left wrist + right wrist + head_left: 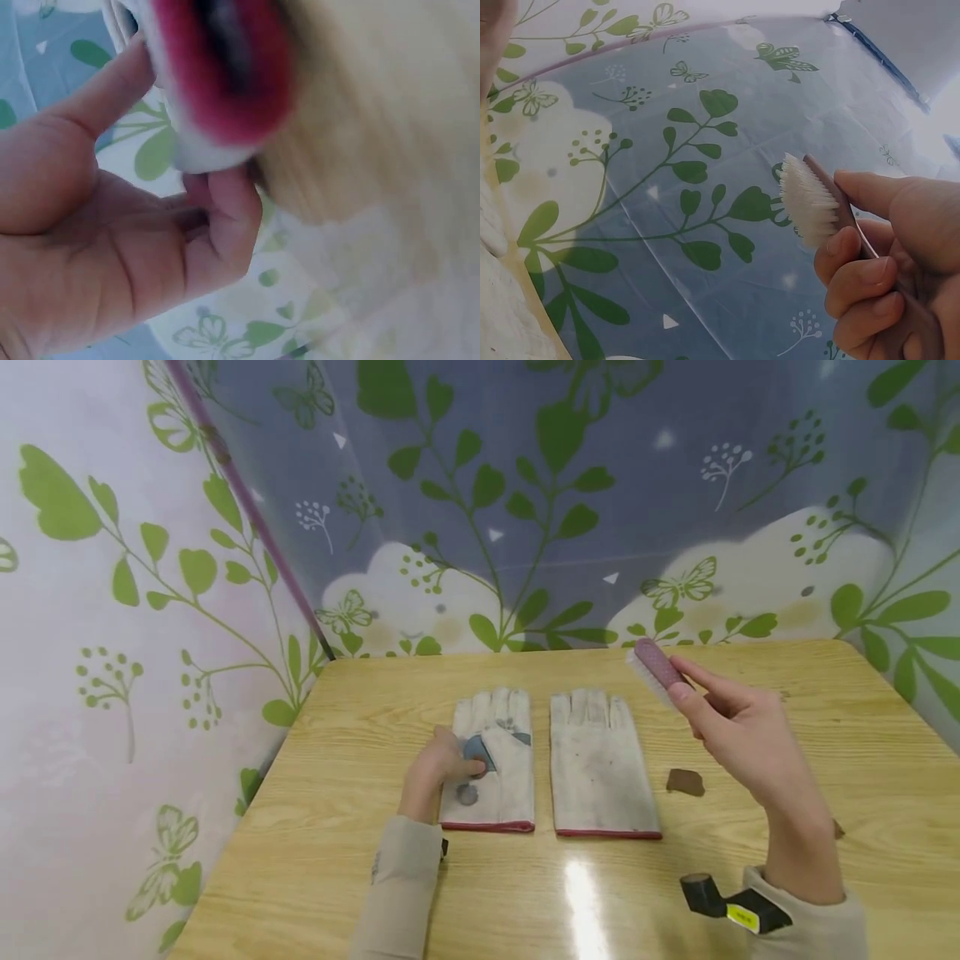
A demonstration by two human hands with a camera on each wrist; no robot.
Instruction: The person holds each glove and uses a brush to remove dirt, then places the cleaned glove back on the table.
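Observation:
In the head view two white work gloves lie side by side on the table. My left hand (438, 764) pinches the side of the left glove (510, 793), thumb on top near a blue-grey patch. Seen from the left wrist, the fingers (232, 217) curl under the glove beside its red-trimmed cuff (247, 112). Dark smudges mark this glove's palm side. The right glove (603, 777) lies flat, untouched, with small dark spots. My right hand (750, 735) grips a small mauve brush (657, 663) above the table, right of the gloves. Its white bristles (804, 199) point left.
A brown flat scrap (686, 782) lies on the wooden table (495, 893) right of the gloves. Another small brown piece (838, 829) is partly hidden by the right wrist. Leaf-patterned curtains (480, 502) stand behind the table and along its left side.

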